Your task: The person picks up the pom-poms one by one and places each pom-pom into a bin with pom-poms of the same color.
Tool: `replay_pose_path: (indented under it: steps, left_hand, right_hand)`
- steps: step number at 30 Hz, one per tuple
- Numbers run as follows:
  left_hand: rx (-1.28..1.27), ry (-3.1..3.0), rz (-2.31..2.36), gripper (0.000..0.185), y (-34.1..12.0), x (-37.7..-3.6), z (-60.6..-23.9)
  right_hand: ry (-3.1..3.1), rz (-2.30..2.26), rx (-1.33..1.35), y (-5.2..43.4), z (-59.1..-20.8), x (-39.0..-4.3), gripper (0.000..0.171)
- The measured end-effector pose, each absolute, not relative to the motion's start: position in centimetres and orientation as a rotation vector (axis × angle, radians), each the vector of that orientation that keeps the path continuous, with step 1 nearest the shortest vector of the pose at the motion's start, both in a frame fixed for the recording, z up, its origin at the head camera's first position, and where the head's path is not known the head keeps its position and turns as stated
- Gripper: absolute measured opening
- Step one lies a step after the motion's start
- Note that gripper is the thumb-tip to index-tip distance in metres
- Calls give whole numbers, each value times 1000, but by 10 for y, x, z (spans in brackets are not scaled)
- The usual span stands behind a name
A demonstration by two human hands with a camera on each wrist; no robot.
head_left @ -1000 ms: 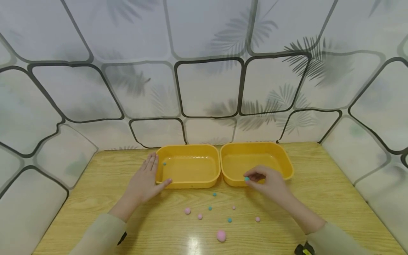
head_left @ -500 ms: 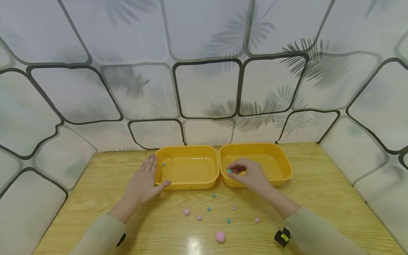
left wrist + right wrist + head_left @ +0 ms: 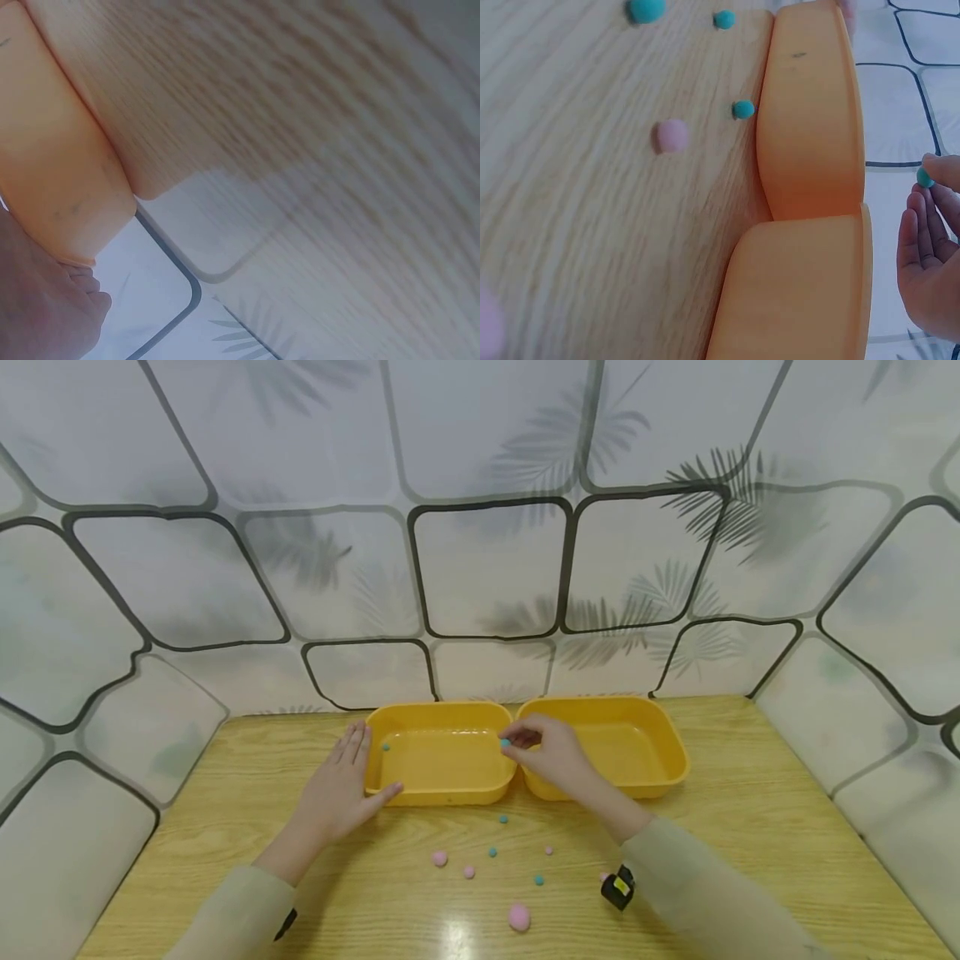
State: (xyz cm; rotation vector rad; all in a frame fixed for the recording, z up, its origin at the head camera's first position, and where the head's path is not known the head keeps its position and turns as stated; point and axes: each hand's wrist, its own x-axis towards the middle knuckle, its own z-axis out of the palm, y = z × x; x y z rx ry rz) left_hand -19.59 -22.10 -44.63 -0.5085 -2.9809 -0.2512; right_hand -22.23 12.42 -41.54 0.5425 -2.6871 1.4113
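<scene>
Between thumb and fingertips my right hand (image 3: 553,753) pinches a small teal pom-pom (image 3: 925,177), above where the two yellow trays meet. My left hand (image 3: 339,785) lies against the left end of the left yellow tray (image 3: 442,796), its fingers straight along the side and the thumb on the front rim. One teal pom-pom (image 3: 386,747) sits inside that tray near its left end. The right yellow tray (image 3: 637,791) stands close beside it, partly hidden by my right hand and wrist.
In front of the trays, several pom-poms lie scattered on the wooden table (image 3: 360,893): teal ones (image 3: 539,880) and pink ones, the biggest a pink pom-pom (image 3: 519,917). A patterned cloth backdrop (image 3: 487,568) rises behind and at both sides.
My right hand has moved left with the teal pom-pom, from over the right tray to the gap between the trays. My left hand has stayed at the left tray.
</scene>
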Motion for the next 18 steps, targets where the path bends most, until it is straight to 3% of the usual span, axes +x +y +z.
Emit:
replay_pose_path:
  steps: [18]
  left_hand:
    - [-516,-2974,-262,103,-220,-197,-447]
  right_hand:
    - [-2735,1532,432,89,-411,-256,14]
